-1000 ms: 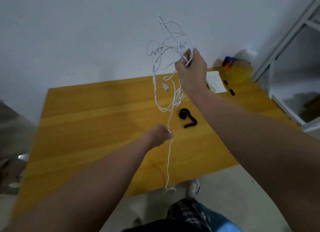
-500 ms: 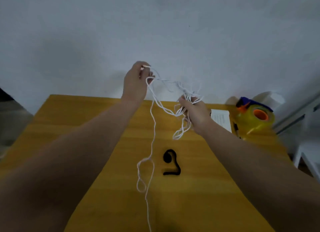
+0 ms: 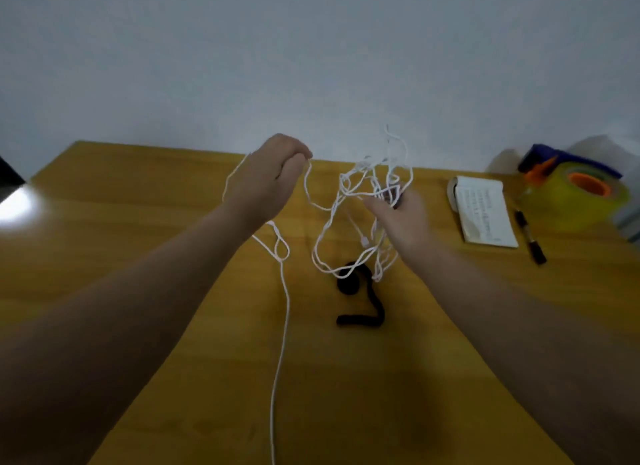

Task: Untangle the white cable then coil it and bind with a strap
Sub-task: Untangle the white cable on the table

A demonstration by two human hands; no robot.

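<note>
Up above the desk (image 3: 138, 222), held the white cable (image 3: 349, 201) in both hands; pinched one strand in the left hand (image 3: 273, 177) with fingers (image 3: 298, 160) curled tight; gripped the tangled bunch in the right hand (image 3: 403, 220) with fingers curled round it, though blurred; had a long end hanging past the near edge; had the black strap (image 3: 372, 300) lying on the desk beneath the tangle.

notepad (image 3: 485, 215) print too blurry, no legible txt
</note>
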